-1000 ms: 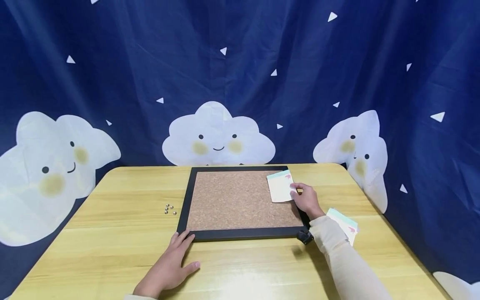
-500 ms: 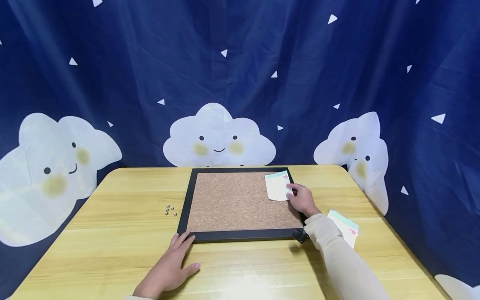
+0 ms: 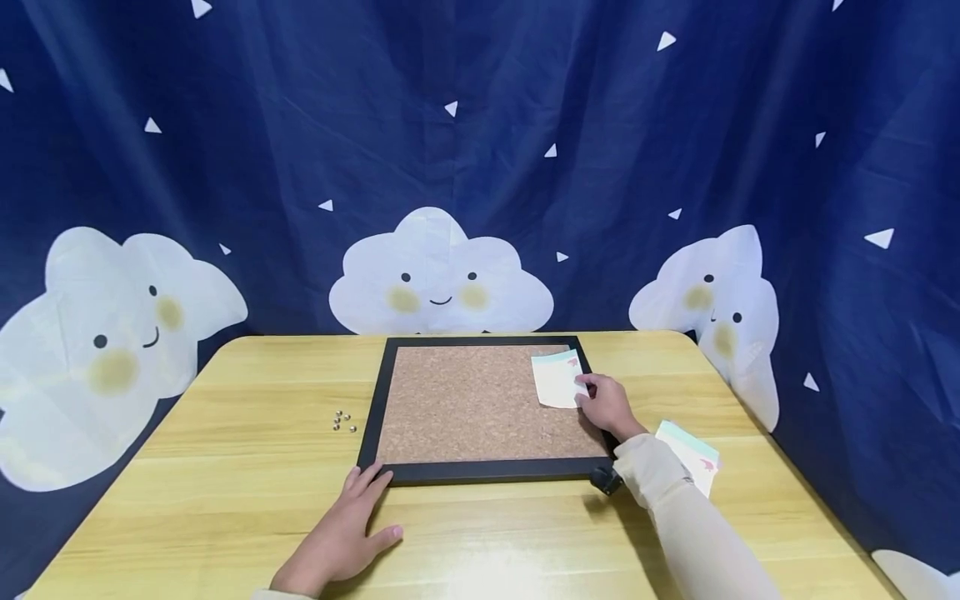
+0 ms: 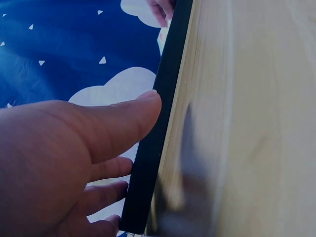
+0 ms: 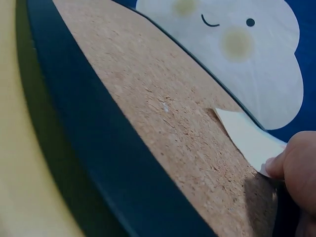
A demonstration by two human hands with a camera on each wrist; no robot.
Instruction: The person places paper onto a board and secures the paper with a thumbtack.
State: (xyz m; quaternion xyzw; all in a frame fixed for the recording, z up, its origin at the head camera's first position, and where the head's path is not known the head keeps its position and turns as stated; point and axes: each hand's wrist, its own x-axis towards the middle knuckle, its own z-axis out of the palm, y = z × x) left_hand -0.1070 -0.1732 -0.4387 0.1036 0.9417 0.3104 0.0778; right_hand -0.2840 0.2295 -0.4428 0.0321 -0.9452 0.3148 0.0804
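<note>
Corkboard (image 3: 465, 417), one, rectangular, in a black frame (image 3: 495, 472): flat on the wood-grained worktop (image 3: 225, 475), its back side up against the worktop's far edge, about midway between left and right edges.

Paper sheet (image 3: 557, 387), one, pale, with a mint band along the top and a pink motif in its upper right corner: over the corkboard's far right corner, its left side curling slightly off the cork.

Right hand (image 3: 607, 406): reaching in over the frame's right side; grip clamped on the paper sheet, thumb and finger pinching its right edge.

Left hand (image 3: 341, 529): towards the worktop's near edge; grip apart, fingertips touching the frame's near left corner, thumb spread away.

Second paper (image 3: 693, 458), same mint band and pink motif: towards the worktop's right edge, partly hidden by the right sleeve (image 3: 686, 517); number of sheets not discernible.

Silvery pieces (image 3: 337, 419), five, tiny: loosely grouped between the frame and the worktop's left edge.

Curtain (image 3: 495, 100), dark blue, printed with smiling clouds and white triangles: behind the far edge.
</note>
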